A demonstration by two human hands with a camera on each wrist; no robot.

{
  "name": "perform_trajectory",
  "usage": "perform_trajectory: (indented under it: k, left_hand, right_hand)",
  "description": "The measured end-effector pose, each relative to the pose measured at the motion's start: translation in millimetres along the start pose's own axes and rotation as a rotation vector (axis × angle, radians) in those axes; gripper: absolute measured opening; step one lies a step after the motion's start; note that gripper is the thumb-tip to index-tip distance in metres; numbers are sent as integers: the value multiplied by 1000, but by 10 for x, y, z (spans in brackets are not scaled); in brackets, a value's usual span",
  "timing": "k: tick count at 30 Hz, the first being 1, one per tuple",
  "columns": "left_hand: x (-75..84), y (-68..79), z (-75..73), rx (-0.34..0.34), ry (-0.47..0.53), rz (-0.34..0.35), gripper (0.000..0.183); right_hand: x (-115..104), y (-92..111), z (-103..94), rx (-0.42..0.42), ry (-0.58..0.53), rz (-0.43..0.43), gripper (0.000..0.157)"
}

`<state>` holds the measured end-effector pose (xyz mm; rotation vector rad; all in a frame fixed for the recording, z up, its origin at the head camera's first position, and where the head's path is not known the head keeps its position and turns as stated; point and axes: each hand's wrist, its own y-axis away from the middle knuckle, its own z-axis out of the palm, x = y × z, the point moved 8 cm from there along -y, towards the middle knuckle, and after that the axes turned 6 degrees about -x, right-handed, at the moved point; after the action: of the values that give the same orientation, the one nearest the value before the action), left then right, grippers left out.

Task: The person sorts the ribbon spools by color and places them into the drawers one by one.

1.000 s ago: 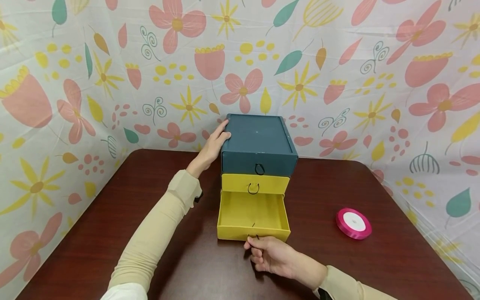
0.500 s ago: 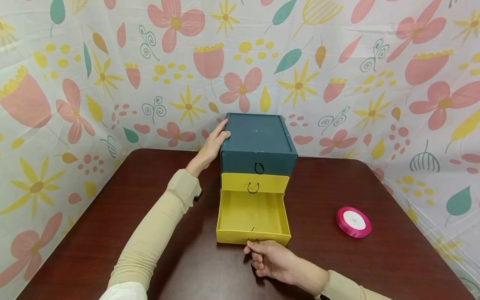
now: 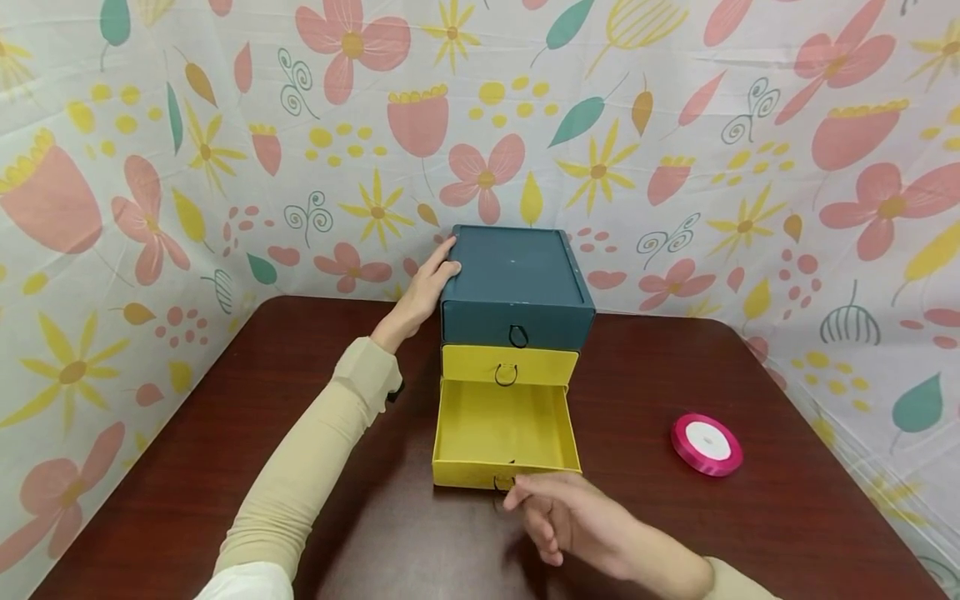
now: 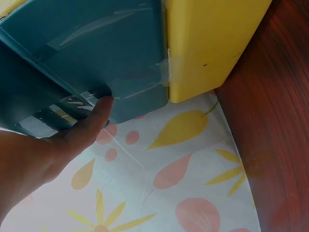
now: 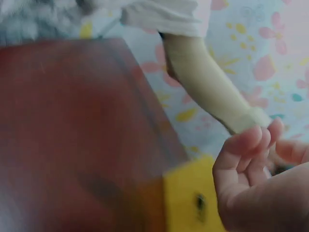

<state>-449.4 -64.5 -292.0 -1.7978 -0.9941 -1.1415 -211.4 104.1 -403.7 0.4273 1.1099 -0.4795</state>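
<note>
A stack of drawers stands on the table, a dark teal box (image 3: 517, 267) on top and yellow ones below. My left hand (image 3: 420, 296) rests on the teal box's upper left edge, a straight finger pressing its side in the left wrist view. The middle yellow drawer (image 3: 468, 365) is closed, with a black loop on its front. Beneath it, the bottom yellow drawer (image 3: 465, 477) is pulled out and its visible inside holds nothing. My right hand (image 3: 577, 521) is just in front of this drawer's loop handle, fingers loosely bent and holding nothing.
A pink ribbon spool (image 3: 684, 450) with a white centre lies on the dark wooden table (image 3: 637, 392), right of the drawers. A flower-printed cloth (image 3: 660, 108) hangs behind and along the sides.
The bottom drawer slid slightly farther toward me. My right hand then let go of its loop and moved right and back. The left hand stayed on the teal box.
</note>
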Motion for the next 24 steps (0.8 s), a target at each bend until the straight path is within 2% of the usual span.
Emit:
perform_trajectory:
  k: [2, 4, 9, 11, 14, 16, 18, 21, 24]
  left_hand:
    - [1, 4, -2, 1, -3, 1, 61]
    - [3, 5, -1, -1, -3, 6, 62]
    - [-4, 4, -9, -3, -2, 12, 62]
    - [-11, 3, -10, -3, -1, 12, 62]
    - [-20, -2, -6, -5, 0, 12, 63]
    - [-21, -3, -4, -6, 1, 10, 63]
    - [-15, -2, -7, -4, 0, 11, 63]
    - [-17, -2, -1, -3, -1, 11, 63]
    - [-25, -2, 3, -3, -2, 11, 62]
  right_hand:
    - [-208, 68, -77, 14, 88, -115, 33]
    - [-417, 154, -234, 119, 238, -208, 30]
    - [-932, 497, -789, 579, 765, -328, 20]
    - [-1094, 663, -998, 751, 977, -349, 18]
    - [-1246, 904, -1269, 957, 1261, -341, 20]
    - [-1282, 1035, -1436, 1043, 1405, -272, 28]
    - [-1277, 1139, -1604, 1091, 1503, -163, 41]
    - [-1181, 1253, -1853, 1085, 1563, 70, 64]
    - [-1020, 1332, -2071, 1031, 1554, 320, 83]
